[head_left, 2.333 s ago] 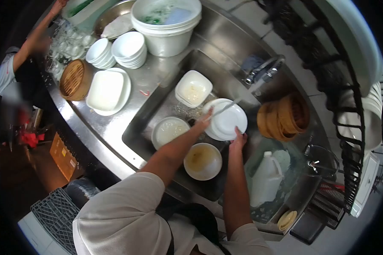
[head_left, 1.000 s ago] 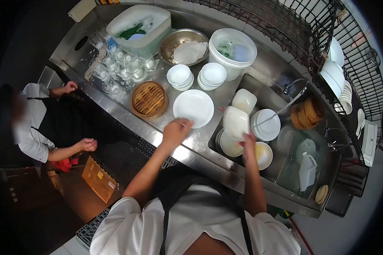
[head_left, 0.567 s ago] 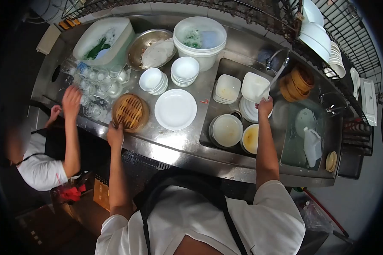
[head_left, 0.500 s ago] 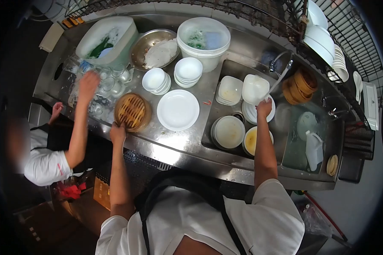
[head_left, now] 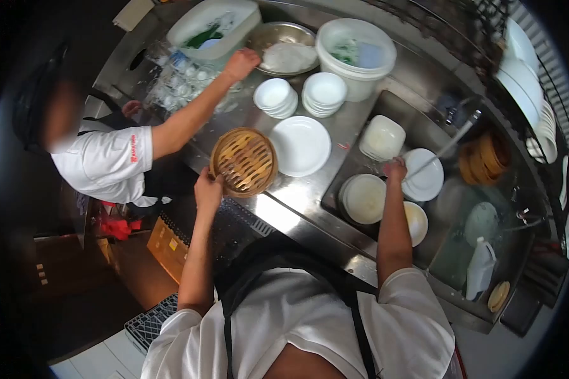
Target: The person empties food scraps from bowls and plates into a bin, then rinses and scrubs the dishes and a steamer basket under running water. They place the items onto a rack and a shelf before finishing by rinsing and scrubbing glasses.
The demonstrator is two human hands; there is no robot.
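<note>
The rim of a round bamboo steamer [head_left: 243, 162] is gripped by my left hand [head_left: 208, 191], at the counter's front edge beside a large white plate [head_left: 301, 146]. Over the sink, my right hand [head_left: 395, 169] is between stacked square white bowls [head_left: 383, 138] and round white plates [head_left: 423, 175]; its small, blurred fingers do not show whether they hold anything. Stacked round bowls [head_left: 364, 199] and a bowl with yellowish contents [head_left: 415, 224] are on either side of my right forearm.
A co-worker's hand [head_left: 243, 63] reaches near a metal bowl [head_left: 284, 31]. Glasses [head_left: 183, 85], small bowl stacks [head_left: 324, 95], a white bucket [head_left: 355, 57] and a soapy tub [head_left: 224, 22] stand behind. Bamboo baskets [head_left: 483, 158] and a jug [head_left: 480, 268] are at right.
The view has shifted. The square bowl my right hand held is now on the square stack. The steamer is closer to the counter's edge. The co-worker's hand moved from the glasses toward the metal bowl.
</note>
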